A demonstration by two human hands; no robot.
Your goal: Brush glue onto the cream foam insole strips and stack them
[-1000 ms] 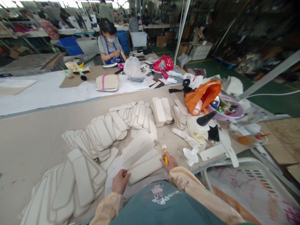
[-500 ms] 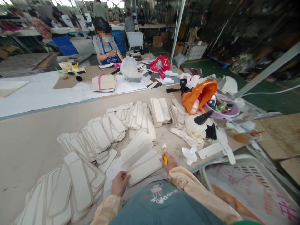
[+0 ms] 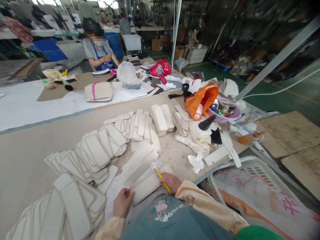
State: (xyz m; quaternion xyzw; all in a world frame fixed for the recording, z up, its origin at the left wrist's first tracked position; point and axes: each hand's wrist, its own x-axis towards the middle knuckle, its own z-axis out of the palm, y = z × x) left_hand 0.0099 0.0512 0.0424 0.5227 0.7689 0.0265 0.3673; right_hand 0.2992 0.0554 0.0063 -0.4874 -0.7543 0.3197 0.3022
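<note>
A long off-white panel with rounded corners [image 3: 146,187] lies in front of me, close to my apron. My left hand [image 3: 123,202] pinches its left end between thumb and fingers. In my right hand [image 3: 171,183] is a yellow-handled brush [image 3: 160,175], its whitish tip over the far edge of the panel. The right fingers are wrapped around the handle. Just beyond, several similar loose panels [image 3: 140,160] overlap on a white sheet.
Fanned stacks of panels [image 3: 97,150] curve from the near left to the middle. To the right are crumpled white paper [image 3: 196,163], an orange bag [image 3: 202,100], a purple basin [image 3: 231,115] and a plastic crate [image 3: 252,170]. Across the table a co-worker [image 3: 100,50] holds a dark piece.
My right hand has moved left over the panel, and the brush now points up and left with its tip above the panel. My left hand stays at the left end. The view has shifted right.
</note>
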